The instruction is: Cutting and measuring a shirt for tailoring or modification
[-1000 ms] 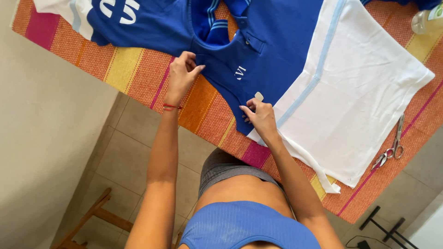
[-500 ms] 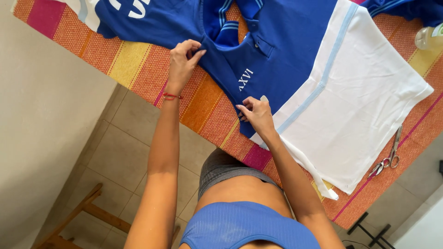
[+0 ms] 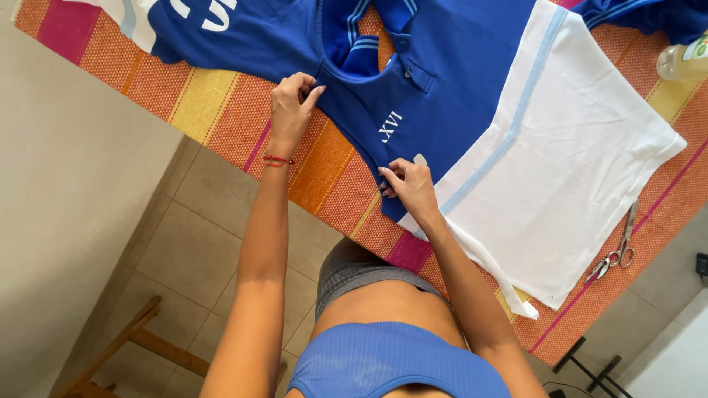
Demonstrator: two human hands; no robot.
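Observation:
A blue and white polo shirt (image 3: pixel 472 81) lies flat on a table covered by an orange striped cloth (image 3: pixel 221 110). My left hand (image 3: pixel 291 110) pinches the blue shirt's shoulder edge near the collar. My right hand (image 3: pixel 409 184) pinches the blue edge lower down, beside small white lettering, with a small pale piece between its fingers. The shirt's white lower half (image 3: pixel 582 169) spreads to the right of my right hand.
Metal scissors (image 3: pixel 616 250) lie on the cloth right of the shirt's hem. A clear bottle (image 3: pixel 682 59) stands at the far right. More blue fabric (image 3: pixel 641 15) sits at the top right. Tiled floor and a wooden frame (image 3: pixel 125 346) show below the table edge.
The view has shifted, so the shirt sits higher and further right in frame. Both hands stay on the blue edge; the left hand has slid closer to the collar.

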